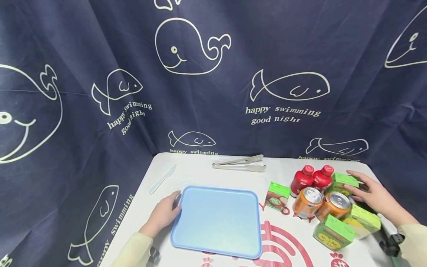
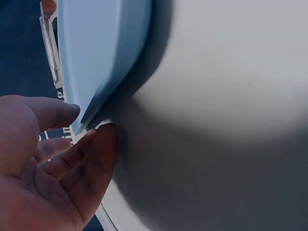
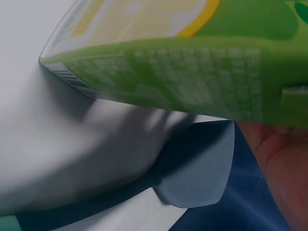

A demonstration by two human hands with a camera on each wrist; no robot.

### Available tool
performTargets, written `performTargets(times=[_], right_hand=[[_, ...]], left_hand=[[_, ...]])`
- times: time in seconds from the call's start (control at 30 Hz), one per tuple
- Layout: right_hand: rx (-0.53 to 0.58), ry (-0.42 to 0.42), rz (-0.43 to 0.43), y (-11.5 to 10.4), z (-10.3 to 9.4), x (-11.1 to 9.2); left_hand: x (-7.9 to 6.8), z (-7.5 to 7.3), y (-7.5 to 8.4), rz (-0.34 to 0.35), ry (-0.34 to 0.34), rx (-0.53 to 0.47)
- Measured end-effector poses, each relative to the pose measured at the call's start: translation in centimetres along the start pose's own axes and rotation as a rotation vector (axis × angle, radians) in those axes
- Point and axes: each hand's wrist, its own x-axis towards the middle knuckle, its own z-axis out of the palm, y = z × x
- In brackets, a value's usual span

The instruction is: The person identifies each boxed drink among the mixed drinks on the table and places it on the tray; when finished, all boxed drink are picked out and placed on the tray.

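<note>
My left hand [image 1: 165, 211] is at the left edge of a light blue tray [image 1: 217, 221], its fingers loosely bent. In the left wrist view its thumb and fingertips are right at the tray's rim [image 2: 137, 45]. On the right, my right hand [image 1: 371, 193] grips a green drink carton [image 1: 341, 179] at the back of a group, thumb on the near side and fingers on the far side. Next to it stand two red bottles [image 1: 301, 180] and two orange cans [image 1: 307, 204]. A lemon-pictured carton [image 3: 159, 72] hides most of that hand in the right wrist view.
Metal tongs [image 1: 240, 164] lie at the back of the white table, and a pale plastic knife [image 1: 162, 180] at the left. Another green carton [image 1: 277, 196] stands beside the cans, and a flower-pictured carton [image 1: 333, 233] in front. A grey blade [image 3: 197, 166] lies near the right edge.
</note>
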Motion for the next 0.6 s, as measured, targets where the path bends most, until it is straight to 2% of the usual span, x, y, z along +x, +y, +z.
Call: performTargets(times=[0.3,0.6], right_hand=[[-0.036,0.009,-0.01,0.3,-0.2,0.2],[-0.01,0.01,0.066,0.8,0.1,0.1]], left_hand=[[-0.8,0.7,-0.1,0.032,0.022,-0.032],[-1.4,1.1,-0.8,0.05,0.039,-0.043]])
